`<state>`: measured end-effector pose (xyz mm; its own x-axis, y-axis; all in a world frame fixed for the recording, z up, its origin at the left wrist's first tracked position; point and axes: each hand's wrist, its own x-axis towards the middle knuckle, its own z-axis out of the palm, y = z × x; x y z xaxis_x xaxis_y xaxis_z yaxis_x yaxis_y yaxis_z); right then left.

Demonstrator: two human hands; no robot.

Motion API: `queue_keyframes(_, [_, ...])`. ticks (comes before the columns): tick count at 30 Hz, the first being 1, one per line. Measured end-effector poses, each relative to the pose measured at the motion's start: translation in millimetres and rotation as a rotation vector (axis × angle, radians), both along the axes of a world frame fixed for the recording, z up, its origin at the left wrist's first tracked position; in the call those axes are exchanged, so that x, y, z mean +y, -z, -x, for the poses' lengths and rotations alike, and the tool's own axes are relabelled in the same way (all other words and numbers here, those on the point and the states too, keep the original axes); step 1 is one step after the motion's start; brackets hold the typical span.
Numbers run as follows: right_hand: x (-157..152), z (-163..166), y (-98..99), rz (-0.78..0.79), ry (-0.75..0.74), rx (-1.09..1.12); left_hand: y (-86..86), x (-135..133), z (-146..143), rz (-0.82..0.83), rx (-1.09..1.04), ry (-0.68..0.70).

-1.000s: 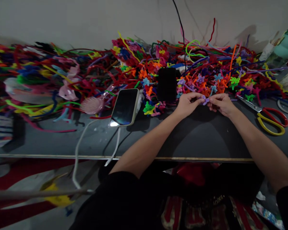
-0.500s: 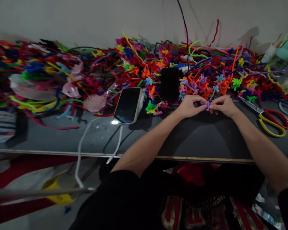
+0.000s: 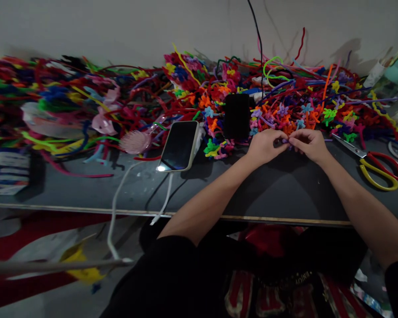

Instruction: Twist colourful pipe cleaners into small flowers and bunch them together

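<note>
My left hand (image 3: 264, 146) and my right hand (image 3: 309, 144) meet fingertip to fingertip over the dark table (image 3: 278, 190). Both pinch a small purple pipe-cleaner piece (image 3: 285, 141) between them; most of it is hidden by the fingers. Just behind the hands lies a heap of small pipe-cleaner flowers (image 3: 285, 115) in orange, purple, blue and green.
A phone (image 3: 179, 145) lies face up with a white cable (image 3: 119, 207) running off the table edge. A black box (image 3: 236, 115) stands behind the left hand. Red-and-yellow scissors (image 3: 374, 166) lie at the right. A pink brush (image 3: 134, 141) and long pipe cleaners (image 3: 69, 101) cover the back.
The hands have closed tighter over the purple piece, hiding more of it. The view has shifted slightly; the hands stay in the same place.
</note>
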<state>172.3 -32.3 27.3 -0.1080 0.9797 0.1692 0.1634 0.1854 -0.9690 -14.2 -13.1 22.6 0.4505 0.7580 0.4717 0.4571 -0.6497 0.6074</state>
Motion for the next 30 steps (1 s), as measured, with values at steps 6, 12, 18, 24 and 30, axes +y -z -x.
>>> queue_keyframes(6, [1.5,4.0,7.8,0.001,0.165,0.060,8.3,2.4,-4.2,0.198,-0.230,-0.076])
queue_keyframes(12, [3.9,-2.1,7.7,0.157,0.001,0.235,11.9,6.5,-4.0,0.221,-0.350,-0.036])
queue_keyframes(18, [7.0,-11.2,6.2,0.236,-0.124,0.207,11.7,5.3,-2.0,0.196,-0.342,0.134])
queue_keyframes(24, [6.0,-10.3,3.2,0.223,-0.183,0.167,10.1,4.0,-0.4,0.201,-0.294,0.196])
queue_keyframes(30, [3.7,-6.0,4.3,0.095,-0.181,0.026,10.0,0.4,-0.7,0.181,-0.231,0.168])
